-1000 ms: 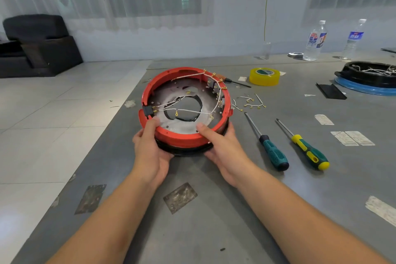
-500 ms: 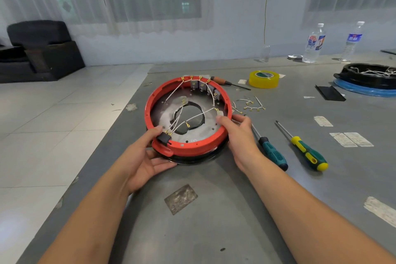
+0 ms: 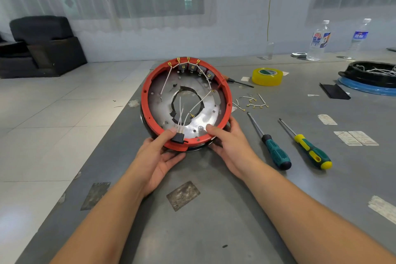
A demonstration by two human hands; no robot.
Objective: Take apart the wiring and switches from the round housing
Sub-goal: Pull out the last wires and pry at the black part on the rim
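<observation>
Bare desk (image 3: pixel 192 231) lies open nearer the person than the round housing (image 3: pixel 147 100). To the housing's right, loose wire pieces (image 3: pixel 252 102) and two screwdrivers (image 3: pixel 276 154) (laid side by side) block the way; beyond it to the right sits a tape roll (image 3: pixel 267 76).

The round housing (image 3: pixel 186 100) has turned some more, so its black plug (image 3: pixel 178 138) now sits at the near edge by the left hand (image 3: pixel 158 157). It is tipped up more now. The right hand (image 3: pixel 230 146) slid from the side rim to the near rim.
</observation>
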